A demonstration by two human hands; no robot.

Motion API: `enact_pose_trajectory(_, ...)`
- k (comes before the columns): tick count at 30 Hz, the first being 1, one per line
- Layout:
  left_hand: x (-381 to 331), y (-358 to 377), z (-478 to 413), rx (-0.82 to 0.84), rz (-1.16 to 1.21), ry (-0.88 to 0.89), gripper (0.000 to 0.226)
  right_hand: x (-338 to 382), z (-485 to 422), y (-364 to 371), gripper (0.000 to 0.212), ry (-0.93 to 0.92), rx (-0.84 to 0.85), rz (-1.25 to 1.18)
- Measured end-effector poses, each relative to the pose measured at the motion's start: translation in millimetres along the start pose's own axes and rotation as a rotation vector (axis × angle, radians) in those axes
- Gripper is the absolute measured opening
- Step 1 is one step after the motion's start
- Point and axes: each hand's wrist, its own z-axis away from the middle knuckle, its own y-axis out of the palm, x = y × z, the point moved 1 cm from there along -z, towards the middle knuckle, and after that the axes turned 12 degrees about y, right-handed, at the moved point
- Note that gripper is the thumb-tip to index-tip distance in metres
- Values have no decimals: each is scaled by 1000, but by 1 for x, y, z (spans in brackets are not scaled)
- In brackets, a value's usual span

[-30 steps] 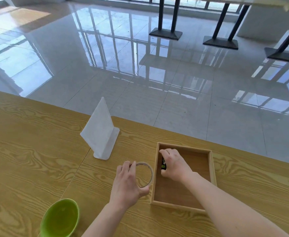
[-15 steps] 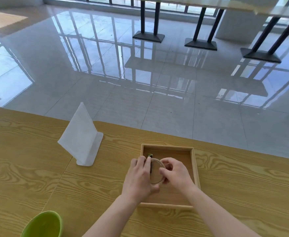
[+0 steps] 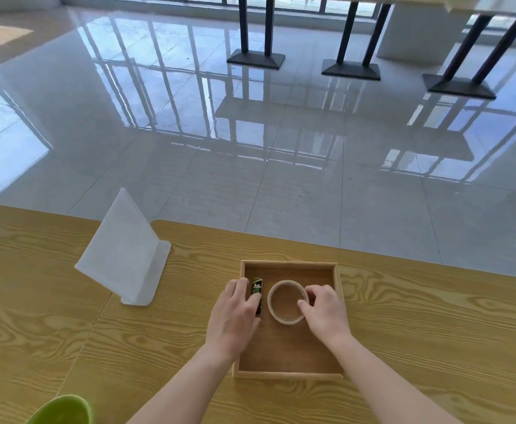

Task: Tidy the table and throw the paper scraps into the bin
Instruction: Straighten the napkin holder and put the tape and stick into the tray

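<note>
A shallow wooden tray (image 3: 337,325) sits on the wooden table (image 3: 434,332) in front of me. Inside it lies a roll of clear tape (image 3: 287,302), flat on the tray floor. My right hand (image 3: 324,310) holds the roll's right rim with thumb and fingers. A small black and green packet (image 3: 257,287) lies along the tray's left wall. My left hand (image 3: 235,313) rests over that wall with its fingertips on the packet's near end. No paper scraps show in view.
A white table sign stand (image 3: 125,255) stands left of the tray near the far edge. A green bowl (image 3: 64,411) peeks in at the bottom left. Beyond the table edge is glossy tiled floor with black table bases (image 3: 256,59).
The tape roll went from my left hand outside the tray into the tray, passing to my right hand. My left hand shifted onto the black and green packet. The view moved closer.
</note>
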Motion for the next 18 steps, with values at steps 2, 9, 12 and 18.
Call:
enact_pose_trajectory(2,1,3,-4,16,-34,14,41,-3,1,2,51,-7,25,1)
enact_pose_trajectory(9,3,12,-14,27,-41,-2,39,-12,9,12,96,-190,22,175)
enact_pose_trajectory(12,5,14,-16,16,-44,-8,37,-12,7,19,96,-237,-10,228)
enact_pose_trajectory(18,12,13,-19,10,-51,-43,32,2,-2,24,88,-249,-50,195)
